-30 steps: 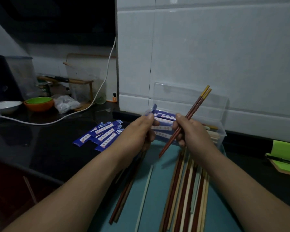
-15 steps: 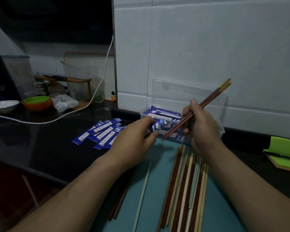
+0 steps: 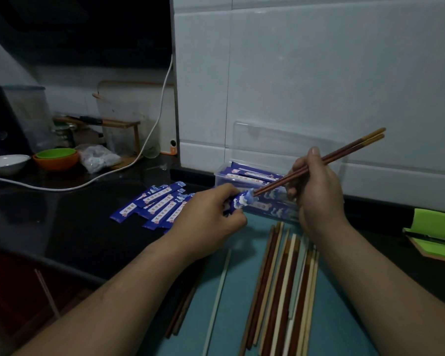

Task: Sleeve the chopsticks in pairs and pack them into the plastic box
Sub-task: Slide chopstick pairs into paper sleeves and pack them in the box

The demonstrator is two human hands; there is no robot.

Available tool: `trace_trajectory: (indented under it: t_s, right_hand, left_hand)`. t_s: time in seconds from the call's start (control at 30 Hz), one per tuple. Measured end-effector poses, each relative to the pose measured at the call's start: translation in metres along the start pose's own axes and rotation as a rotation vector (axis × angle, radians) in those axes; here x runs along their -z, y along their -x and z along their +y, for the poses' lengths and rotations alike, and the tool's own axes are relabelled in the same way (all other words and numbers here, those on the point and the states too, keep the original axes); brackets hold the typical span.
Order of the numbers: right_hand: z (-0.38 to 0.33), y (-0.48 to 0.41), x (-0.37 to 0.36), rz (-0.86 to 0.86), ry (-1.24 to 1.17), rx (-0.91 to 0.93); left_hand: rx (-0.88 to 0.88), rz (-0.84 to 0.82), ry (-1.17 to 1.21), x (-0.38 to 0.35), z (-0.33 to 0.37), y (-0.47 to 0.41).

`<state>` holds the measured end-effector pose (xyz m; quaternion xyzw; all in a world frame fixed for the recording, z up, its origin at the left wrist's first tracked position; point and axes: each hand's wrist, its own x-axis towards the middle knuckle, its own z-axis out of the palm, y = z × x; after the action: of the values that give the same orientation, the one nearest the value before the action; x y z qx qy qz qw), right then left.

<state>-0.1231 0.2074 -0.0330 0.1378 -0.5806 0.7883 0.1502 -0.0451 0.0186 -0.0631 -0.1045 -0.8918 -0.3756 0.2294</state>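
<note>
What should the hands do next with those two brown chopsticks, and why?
Probably push the brown pair down into the blue sleeve. The right hand grips both sticks together, their tips sit right at the sleeve's open end, and the left hand pinches it.

In view: one left hand (image 3: pixel 206 217) and one right hand (image 3: pixel 316 191). Held items: two dark chopsticks (image 3: pixel 344 150) and one blue sleeve (image 3: pixel 242 201). Other items: one plastic box (image 3: pixel 221 176), at least five loose sleeves (image 3: pixel 162 204) (overlapping), more than ten loose chopsticks (image 3: pixel 280 291) (exact count indeterminate), three bowls (image 3: pixel 55 163), one white cable (image 3: pixel 154 124).
</note>
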Motion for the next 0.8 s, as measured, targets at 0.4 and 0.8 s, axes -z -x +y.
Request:
trace_trajectory:
  t_s: [0.4,0.8]
  right_hand:
    - [0.008,0.014,-0.010,-0.350,0.315,-0.067]
    - [0.006,0.005,-0.007,-0.243,0.195,-0.073]
  left_hand:
    - [0.046,-0.097,0.239,-0.002,0.010,-0.007]
    - [0.216,-0.202,0.413,0.008,0.010,-0.005]
